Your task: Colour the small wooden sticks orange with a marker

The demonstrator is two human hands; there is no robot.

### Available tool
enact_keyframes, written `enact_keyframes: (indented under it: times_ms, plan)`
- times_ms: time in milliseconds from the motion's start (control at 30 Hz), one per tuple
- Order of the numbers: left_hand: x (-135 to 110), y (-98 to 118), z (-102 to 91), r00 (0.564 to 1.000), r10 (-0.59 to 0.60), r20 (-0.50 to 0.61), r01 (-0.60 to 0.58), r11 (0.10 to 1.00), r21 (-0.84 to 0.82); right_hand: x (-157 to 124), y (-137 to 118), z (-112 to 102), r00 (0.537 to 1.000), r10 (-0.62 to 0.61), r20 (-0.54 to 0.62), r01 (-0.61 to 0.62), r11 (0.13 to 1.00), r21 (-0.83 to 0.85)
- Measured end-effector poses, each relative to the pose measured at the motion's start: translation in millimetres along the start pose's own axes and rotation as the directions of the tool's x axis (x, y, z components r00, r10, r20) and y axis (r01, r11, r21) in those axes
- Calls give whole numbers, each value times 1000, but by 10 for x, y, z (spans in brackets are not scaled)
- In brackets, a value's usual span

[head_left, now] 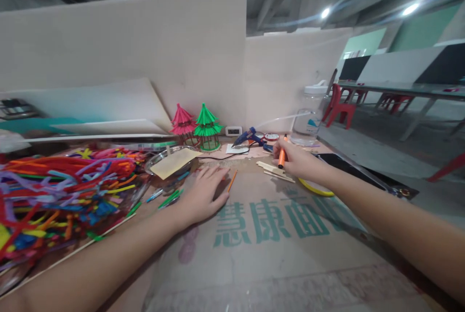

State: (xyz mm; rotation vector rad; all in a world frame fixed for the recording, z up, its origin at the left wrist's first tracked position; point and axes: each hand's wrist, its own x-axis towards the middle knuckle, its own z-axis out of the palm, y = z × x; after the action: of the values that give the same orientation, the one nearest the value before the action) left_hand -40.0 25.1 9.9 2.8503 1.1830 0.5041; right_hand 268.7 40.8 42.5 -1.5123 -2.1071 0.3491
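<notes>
Clearly, in the head view, your right hand (296,162) has its fingers closed around an orange pen (282,155), held upright so its tip meets the wooden sticks (273,170). Your left hand (203,195) lies flat on the cardboard (290,254), fingers open and spread, seemingly to pin it down, just beside a thin orange stick (232,180). Pipe cleaners (54,191) are heaped to the left, within reach.

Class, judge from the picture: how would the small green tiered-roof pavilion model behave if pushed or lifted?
The green pavilion model probably weighs little: its roofs look like thin pleated paper. Its base is an open cage of thin bars, so squeezing would likely crush it. Taller than wide, it may tip if pushed high.
</notes>
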Motion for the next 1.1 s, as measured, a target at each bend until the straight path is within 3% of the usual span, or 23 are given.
enact_keyframes:
  times_ms: [167, 333, 467, 600, 800, 1000, 1100]
  plan:
    - [-4, -64, 37, 995, -7, -103, 7, 1000, 6, -31, -21, -22, 995, -5, 97, 17, 992, -124]
    - [-8, -55, 47, 994, 59, -89, -58, 998, 10, -113, -93, 15, 974, 26, 225, 10, 988, -157]
    - [-6, -92, 80, 995, 97, -8, -96, 995, 7, -129, -79, 93, 974, 40, 222, 2, 982, -187]
    - [-2, -141, 142, 1000, 14, 28, -15, 999, 36, -106, -39, 164, 974, 54, 219, -5, 976, -219]
    - [3, -146, 170, 995, -98, -6, 98, 991, 91, -117, -44, 166, 972, 84, 219, -34, 974, -224]
    - [1, -109, 109, 996, -77, -48, 81, 992, 95, -135, -134, 201, 965, 71, 252, -42, 992, -120]
    - [-47, 35, 78, 997, -37, -61, 42, 995, 90, -183, -267, 327, 971, 57, 232, -45, 998, -53]
